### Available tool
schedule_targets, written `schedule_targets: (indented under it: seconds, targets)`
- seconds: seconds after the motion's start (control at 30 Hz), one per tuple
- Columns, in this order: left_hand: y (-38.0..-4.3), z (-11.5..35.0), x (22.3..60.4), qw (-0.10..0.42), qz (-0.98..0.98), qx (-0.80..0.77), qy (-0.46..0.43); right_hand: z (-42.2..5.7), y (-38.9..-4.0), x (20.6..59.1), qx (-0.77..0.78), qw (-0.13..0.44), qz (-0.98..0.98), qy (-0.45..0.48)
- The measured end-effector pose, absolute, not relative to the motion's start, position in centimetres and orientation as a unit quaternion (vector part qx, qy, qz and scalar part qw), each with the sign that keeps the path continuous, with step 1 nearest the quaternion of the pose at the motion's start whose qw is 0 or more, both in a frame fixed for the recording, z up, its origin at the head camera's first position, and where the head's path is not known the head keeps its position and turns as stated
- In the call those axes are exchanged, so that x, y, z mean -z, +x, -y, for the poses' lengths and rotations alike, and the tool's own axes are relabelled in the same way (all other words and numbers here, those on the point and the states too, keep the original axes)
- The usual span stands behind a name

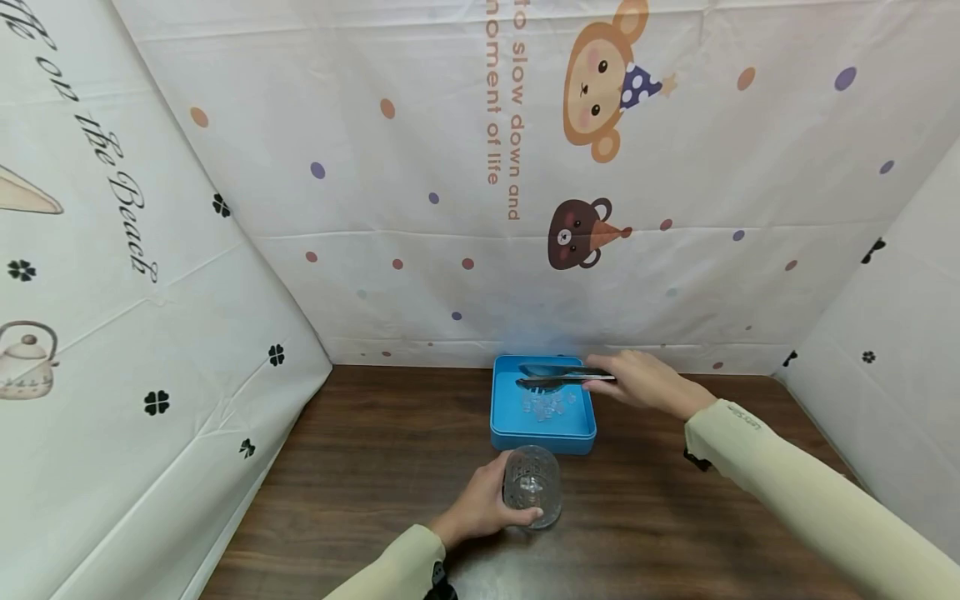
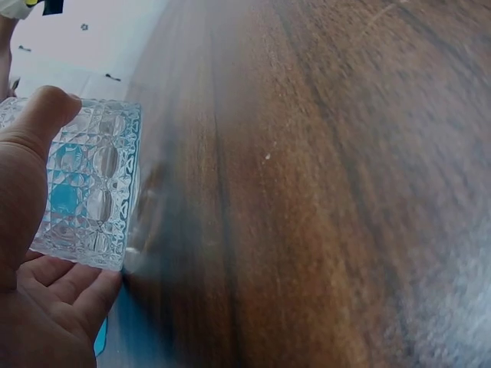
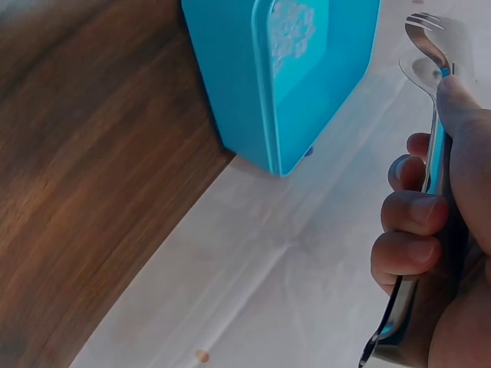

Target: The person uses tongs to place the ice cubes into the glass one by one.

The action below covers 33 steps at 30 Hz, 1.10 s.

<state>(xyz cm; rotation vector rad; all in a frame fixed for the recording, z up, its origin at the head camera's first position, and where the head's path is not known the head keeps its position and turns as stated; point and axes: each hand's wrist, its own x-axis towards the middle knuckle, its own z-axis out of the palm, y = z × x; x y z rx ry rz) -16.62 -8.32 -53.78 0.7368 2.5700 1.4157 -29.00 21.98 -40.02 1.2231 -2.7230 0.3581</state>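
Note:
My left hand (image 1: 483,500) grips a clear cut-glass tumbler (image 1: 533,487), thumb on the near side and fingers behind. In the left wrist view the patterned glass (image 2: 92,184) has its base at the wooden table; whether it touches is hard to tell. My right hand (image 1: 645,382) holds metal tongs (image 1: 570,377) with one fork-shaped tip and one spoon-shaped tip, over a blue tray (image 1: 543,442). Small clear pieces (image 1: 545,404) lie in that tray. In the right wrist view, fingers wrap the tongs' handle (image 3: 437,169), and the tips stand slightly apart.
A dark wooden table (image 1: 375,467) lies under everything. Printed white cloth (image 1: 450,167) hangs behind the tray, with more cloth (image 1: 225,400) on the left and on the right (image 1: 900,350). The tray stands close to the back cloth.

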Motion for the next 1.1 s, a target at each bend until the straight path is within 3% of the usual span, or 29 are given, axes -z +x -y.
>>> schedule_targets:
  seconds: [0.5,1.1]
  targets:
    - [-16.6,8.4,53.7,0.055,-0.844,-0.471,0.249,-22.7,-32.3,40.9,-0.094,0.027,0.933,0.347]
    - [-16.5,8.4,53.7,0.051,-0.843,-0.471,0.255,-21.7,-33.3,40.6,-0.063,-0.006,0.940,0.335]
